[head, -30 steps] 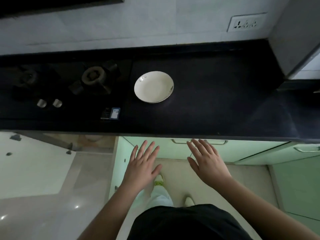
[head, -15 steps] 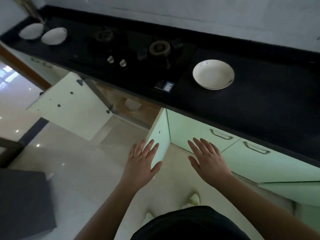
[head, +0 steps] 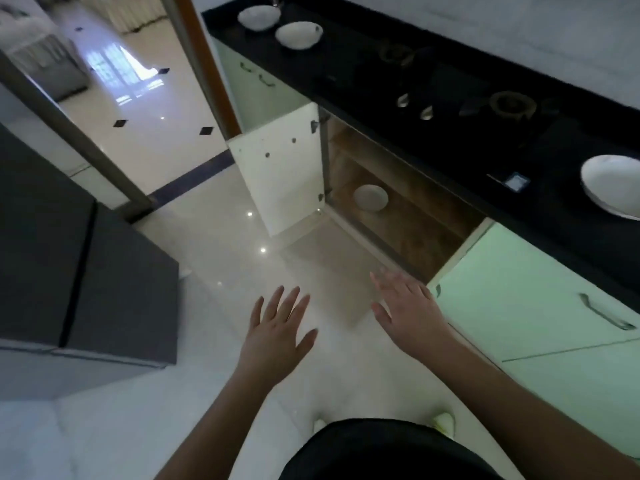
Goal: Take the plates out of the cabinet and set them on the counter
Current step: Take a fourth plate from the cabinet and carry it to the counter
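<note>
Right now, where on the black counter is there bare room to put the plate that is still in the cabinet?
The widest bare stretch of the counter lies between the stove burner and the plate at the right edge. A shorter patch lies between the two plates at the far end and the stove. The stove area itself is crowded.

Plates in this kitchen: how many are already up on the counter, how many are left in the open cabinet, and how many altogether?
On the black counter: 3 white plates, two at the far end and one at the near right edge.
In the open cabinet: 1 white plate.
Total: 4 plates.
</note>
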Tool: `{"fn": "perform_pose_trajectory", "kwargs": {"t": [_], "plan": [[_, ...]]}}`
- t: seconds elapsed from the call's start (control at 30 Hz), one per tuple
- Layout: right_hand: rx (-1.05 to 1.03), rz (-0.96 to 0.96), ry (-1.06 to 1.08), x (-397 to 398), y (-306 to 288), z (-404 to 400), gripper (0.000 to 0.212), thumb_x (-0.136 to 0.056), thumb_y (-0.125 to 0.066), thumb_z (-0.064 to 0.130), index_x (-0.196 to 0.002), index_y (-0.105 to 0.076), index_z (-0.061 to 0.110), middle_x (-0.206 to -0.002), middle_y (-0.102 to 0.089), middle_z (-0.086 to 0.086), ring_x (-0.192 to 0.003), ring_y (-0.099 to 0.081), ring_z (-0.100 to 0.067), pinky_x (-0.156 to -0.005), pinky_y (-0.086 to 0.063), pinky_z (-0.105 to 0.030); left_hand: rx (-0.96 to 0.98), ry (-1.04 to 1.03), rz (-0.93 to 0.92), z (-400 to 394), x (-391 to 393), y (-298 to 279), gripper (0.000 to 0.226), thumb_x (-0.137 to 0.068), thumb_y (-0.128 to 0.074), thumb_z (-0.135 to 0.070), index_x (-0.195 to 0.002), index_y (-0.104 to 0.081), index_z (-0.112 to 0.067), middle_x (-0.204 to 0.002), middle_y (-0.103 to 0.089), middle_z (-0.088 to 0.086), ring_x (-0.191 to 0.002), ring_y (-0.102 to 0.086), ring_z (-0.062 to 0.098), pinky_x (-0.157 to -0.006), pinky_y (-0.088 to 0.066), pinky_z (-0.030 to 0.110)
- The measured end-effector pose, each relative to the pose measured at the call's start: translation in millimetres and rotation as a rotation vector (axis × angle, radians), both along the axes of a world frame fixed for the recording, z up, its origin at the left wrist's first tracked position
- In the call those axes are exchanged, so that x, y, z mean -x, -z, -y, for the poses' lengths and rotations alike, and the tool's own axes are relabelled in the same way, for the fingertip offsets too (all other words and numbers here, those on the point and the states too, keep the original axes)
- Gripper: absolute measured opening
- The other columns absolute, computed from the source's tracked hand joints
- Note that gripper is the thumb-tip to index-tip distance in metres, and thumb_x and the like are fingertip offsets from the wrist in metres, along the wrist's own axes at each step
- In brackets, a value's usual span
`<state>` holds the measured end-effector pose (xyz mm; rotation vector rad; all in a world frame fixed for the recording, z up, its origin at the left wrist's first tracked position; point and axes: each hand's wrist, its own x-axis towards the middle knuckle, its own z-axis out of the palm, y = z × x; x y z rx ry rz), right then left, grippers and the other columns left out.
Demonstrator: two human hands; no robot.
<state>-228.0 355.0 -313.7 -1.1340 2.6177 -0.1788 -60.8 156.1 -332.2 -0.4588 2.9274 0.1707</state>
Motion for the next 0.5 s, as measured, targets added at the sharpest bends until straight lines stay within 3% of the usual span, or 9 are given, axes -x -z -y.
{"fn": "perform_pose_trajectory", "kwargs": {"t": [0.1,0.2,0.5], "plan": [[-0.001,-0.032,-0.088,-17.4,-5.1,44.3,0.057,-0.101,-0.026,0.046,-0.153,-0.020,0.023,-0.159,-0.027,-0.002,-0.145,-0.023,-0.023,-0.116,-0.019,-0.040,-0.001,-0.050,0.006,32.9,-32.7,-3.6,0.070,-0.096,-0.014,-0.063,-0.156,-0.015,-0.027,-0.165,-0.009,-0.003,-0.150,0.009,0.019,-0.118,0.012,0.043],[-0.031,-0.049,-0.131,-26.0,-6.6,68.2,0.058,-0.101,-0.022,0.047,-0.153,-0.016,0.023,-0.160,-0.023,-0.002,-0.147,-0.019,-0.022,-0.118,-0.018,-0.040,-0.002,-0.108,0.003,53.9,-50.8,-5.4,0.072,-0.094,-0.009,-0.065,-0.156,-0.013,-0.028,-0.165,-0.008,-0.004,-0.150,0.009,0.019,-0.120,0.009,0.045],[-0.088,-0.034,-0.140,-9.1,11.9,86.5,0.058,-0.101,-0.021,0.048,-0.153,-0.019,0.024,-0.161,-0.022,-0.002,-0.147,-0.017,-0.021,-0.118,-0.012,-0.037,-0.037,-0.197,0.021,103.2,-49.1,6.9,0.076,-0.091,0.000,-0.069,-0.156,-0.007,-0.031,-0.165,-0.002,-0.007,-0.148,0.016,0.016,-0.120,0.009,0.048]]}}
